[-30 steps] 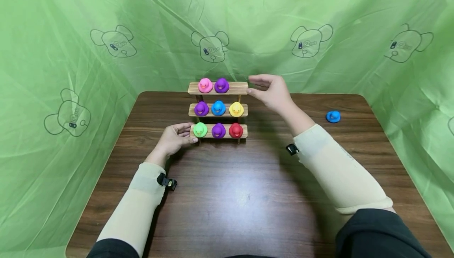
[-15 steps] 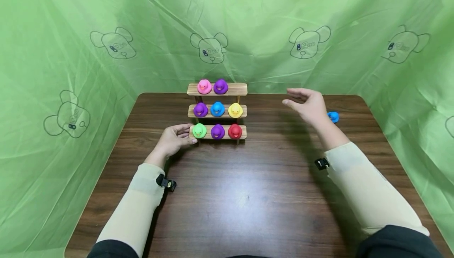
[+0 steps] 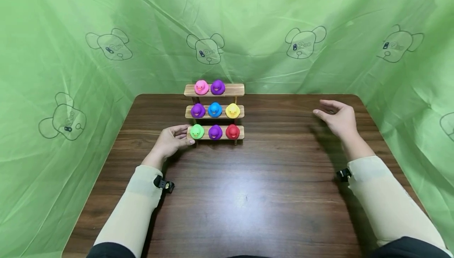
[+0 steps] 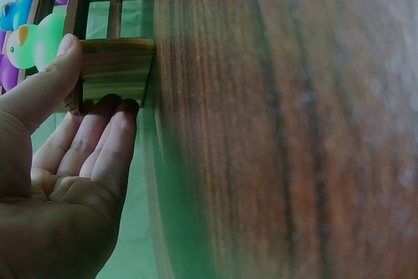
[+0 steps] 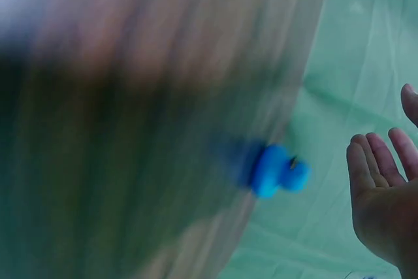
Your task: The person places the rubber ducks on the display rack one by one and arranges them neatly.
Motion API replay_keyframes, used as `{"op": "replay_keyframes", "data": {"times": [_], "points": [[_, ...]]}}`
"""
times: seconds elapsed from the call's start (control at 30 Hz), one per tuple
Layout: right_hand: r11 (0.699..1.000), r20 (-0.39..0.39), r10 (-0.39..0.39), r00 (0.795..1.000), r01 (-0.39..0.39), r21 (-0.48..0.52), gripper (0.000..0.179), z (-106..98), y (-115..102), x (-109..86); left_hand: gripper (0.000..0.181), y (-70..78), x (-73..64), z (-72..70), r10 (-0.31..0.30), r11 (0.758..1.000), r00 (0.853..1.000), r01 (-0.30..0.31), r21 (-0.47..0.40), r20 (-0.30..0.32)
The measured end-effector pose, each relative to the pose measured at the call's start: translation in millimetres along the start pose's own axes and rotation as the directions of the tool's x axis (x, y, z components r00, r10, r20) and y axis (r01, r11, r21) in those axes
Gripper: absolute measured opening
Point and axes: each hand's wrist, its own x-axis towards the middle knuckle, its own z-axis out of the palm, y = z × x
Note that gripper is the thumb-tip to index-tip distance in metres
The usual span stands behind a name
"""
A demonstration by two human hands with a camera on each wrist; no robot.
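A three-tier wooden display stand (image 3: 235, 89) holds rubber ducks. My left hand (image 3: 168, 142) grips the left end of its bottom shelf, thumb at the front and fingers behind, beside the green duck (image 3: 197, 132). That shelf also bears a purple duck (image 3: 215, 132) and a red duck (image 3: 232, 132). Off at the right, my right hand (image 3: 338, 121) is held over the table with nothing in it, fingers relaxed and thumb apart. A loose blue duck (image 5: 271, 171) shows on the table in the right wrist view; in the head view the right hand hides it.
On the middle shelf stand a purple duck (image 3: 198, 110), a blue duck (image 3: 214, 110) and a yellow duck (image 3: 232, 110). A pink duck (image 3: 201, 87) and a purple duck (image 3: 218, 87) sit on the top one. Green cloth (image 3: 262, 69) encloses the dark wood table (image 3: 276, 179).
My right hand has moved from beside the top shelf rightward and nearer to me, and it now covers the loose blue duck in the head view. The left hand stays at the stand.
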Motion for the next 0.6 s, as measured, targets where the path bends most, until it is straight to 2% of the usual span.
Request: {"op": "replay_keyframes", "data": {"times": [0.27, 0.43, 0.6], "points": [[0.987, 0.006, 0.074, 0.997, -0.073, -0.146, 0.067, -25.3, 29.6, 2.4, 0.073, -0.4, -1.4, -0.7, 0.015, 1.0, 1.0, -0.015, 0.013, 0.002], [0.979, 0.018, 0.133, 0.991, -0.129, -0.161, 0.069, -32.2, 42.0, 5.6, 0.073, -0.3, -1.1, 0.4, 0.02, 0.999, 1.0, -0.02, 0.036, -0.002], [0.974, 0.031, 0.169, 0.985, -0.162, -0.16, 0.069, -34.3, 47.5, 9.0, 0.073, -0.5, -0.8, 0.0, 0.029, 0.999, 1.0, -0.029, 0.02, 0.002]]}}
